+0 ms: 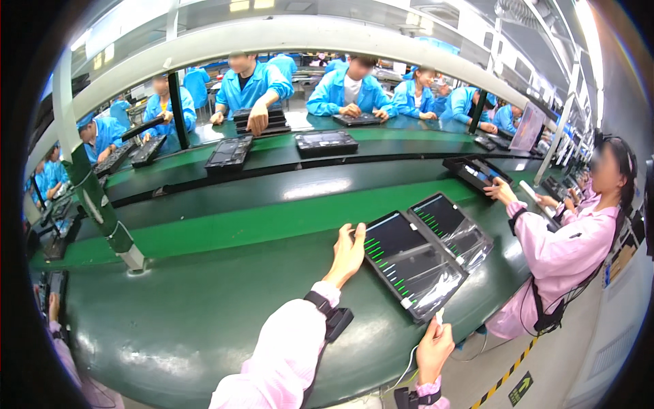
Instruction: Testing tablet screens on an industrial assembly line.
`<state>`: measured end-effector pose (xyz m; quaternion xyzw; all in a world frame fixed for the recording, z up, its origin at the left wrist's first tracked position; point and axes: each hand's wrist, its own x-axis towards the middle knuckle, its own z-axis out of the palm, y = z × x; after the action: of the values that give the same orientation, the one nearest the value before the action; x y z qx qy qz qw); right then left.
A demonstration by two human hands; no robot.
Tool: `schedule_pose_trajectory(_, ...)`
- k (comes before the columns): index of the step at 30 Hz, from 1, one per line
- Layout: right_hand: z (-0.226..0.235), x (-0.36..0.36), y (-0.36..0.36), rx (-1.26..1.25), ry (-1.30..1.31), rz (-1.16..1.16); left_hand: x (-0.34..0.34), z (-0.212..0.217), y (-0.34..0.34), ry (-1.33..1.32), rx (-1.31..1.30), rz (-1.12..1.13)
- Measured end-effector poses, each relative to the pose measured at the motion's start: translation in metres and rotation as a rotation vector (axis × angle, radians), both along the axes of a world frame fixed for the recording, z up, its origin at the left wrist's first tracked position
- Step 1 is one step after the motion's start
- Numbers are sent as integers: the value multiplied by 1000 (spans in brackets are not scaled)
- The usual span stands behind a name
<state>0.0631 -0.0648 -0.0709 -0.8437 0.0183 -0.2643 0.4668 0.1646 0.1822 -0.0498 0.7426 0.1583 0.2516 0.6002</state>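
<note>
Two flat devices with dark screens lie side by side before me. The nearer device (402,252) shows rows of green and white bars, and wrinkled clear film covers its lower part. The other device (446,221) shows similar green bars and film. My left hand (346,258) is open at the nearer device's upper left edge, its thumb alongside the frame, fingers slightly bent. At that device's lower corner my right hand (434,346) is closed on a small white plug (440,315). A thin white cable (413,360) hangs beside that hand.
A co-worker in pink (572,242) at right handles a black tray (473,172). A metal post (102,204) stands on the green bench (204,307) at left. Across the line, workers in blue handle black devices, including one device (325,142) lying flat.
</note>
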Motion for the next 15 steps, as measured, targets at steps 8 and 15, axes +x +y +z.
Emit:
schedule_pose_trajectory(8,5,-7,-1,285,90,204,-20,5,7,47,27,-92)
schedule_pose_trajectory(15,21,-76,25,121,268,379,-72,4,54,80,94,-59)
